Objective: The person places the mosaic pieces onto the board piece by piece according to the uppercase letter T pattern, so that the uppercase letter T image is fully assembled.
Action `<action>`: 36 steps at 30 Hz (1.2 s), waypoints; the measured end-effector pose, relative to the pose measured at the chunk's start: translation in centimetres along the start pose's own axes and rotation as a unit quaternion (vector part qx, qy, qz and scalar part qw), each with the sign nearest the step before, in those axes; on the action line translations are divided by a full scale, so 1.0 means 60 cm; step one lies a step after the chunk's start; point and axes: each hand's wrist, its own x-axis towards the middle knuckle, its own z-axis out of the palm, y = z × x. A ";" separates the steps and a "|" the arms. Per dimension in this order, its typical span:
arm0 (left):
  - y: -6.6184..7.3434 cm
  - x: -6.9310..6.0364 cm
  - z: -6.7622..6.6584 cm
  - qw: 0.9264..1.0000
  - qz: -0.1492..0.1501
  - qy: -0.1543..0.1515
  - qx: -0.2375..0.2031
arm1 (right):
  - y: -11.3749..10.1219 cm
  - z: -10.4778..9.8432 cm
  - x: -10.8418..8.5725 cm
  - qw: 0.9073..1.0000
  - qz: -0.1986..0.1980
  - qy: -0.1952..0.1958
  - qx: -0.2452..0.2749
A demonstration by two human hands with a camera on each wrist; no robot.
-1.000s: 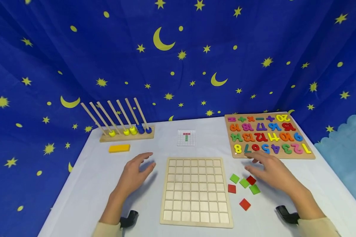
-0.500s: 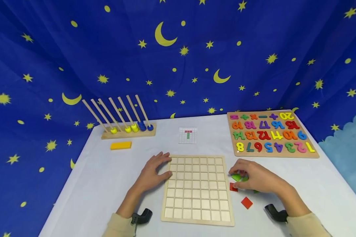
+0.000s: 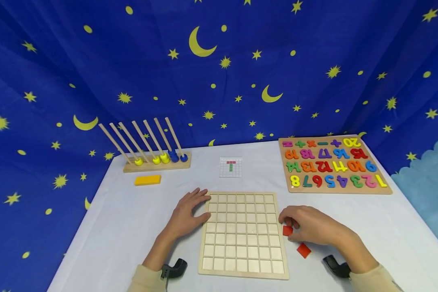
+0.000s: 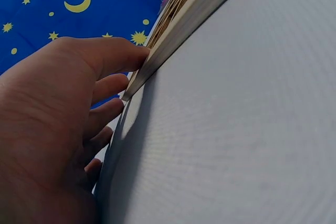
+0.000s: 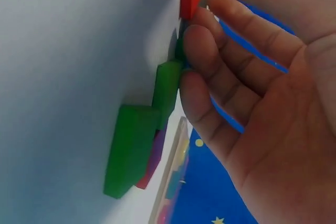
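Note:
A square wooden grid board point(image 3: 241, 233) lies flat in the middle of the table. My left hand point(image 3: 185, 215) rests at its left edge, fingers spread, index finger and thumb touching the rim; the left wrist view shows the board's side point(image 4: 178, 24) against the fingertips. To the right of the board, my right hand point(image 3: 312, 225) hovers low around a red tile point(image 3: 287, 230), bent fingers beyond it and thumb on the near side, apparently without pinching it. Another red tile point(image 3: 303, 250) lies nearer. Green tiles point(image 5: 131, 148) and a darker red one point(image 5: 152, 163) are hidden under the hand in the head view.
Behind the board lies a pattern card point(image 3: 230, 167) with a red and green T. A bead abacus point(image 3: 157, 163) and a yellow block point(image 3: 147, 180) stand at back left, a number puzzle board point(image 3: 336, 188) at back right. A starry blue curtain point(image 3: 233, 73) hangs behind the table.
Both hands have come inward: the left from beside the board onto its edge, the right from near the number puzzle down over the tiles, then slightly nearer around the red tile.

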 end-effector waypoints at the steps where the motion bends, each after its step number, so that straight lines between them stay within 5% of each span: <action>1: 0.000 0.000 0.000 1.000 -0.001 0.001 0.001 | -0.001 0.000 0.000 1.000 0.002 0.001 -0.010; 10: -0.001 0.000 0.001 1.000 0.005 0.004 0.000 | -0.001 -0.002 -0.002 0.997 -0.013 0.031 -0.069; 36: 0.002 -0.005 -0.002 1.000 -0.006 0.007 0.003 | 0.009 -0.006 0.013 0.994 -0.083 0.069 -0.013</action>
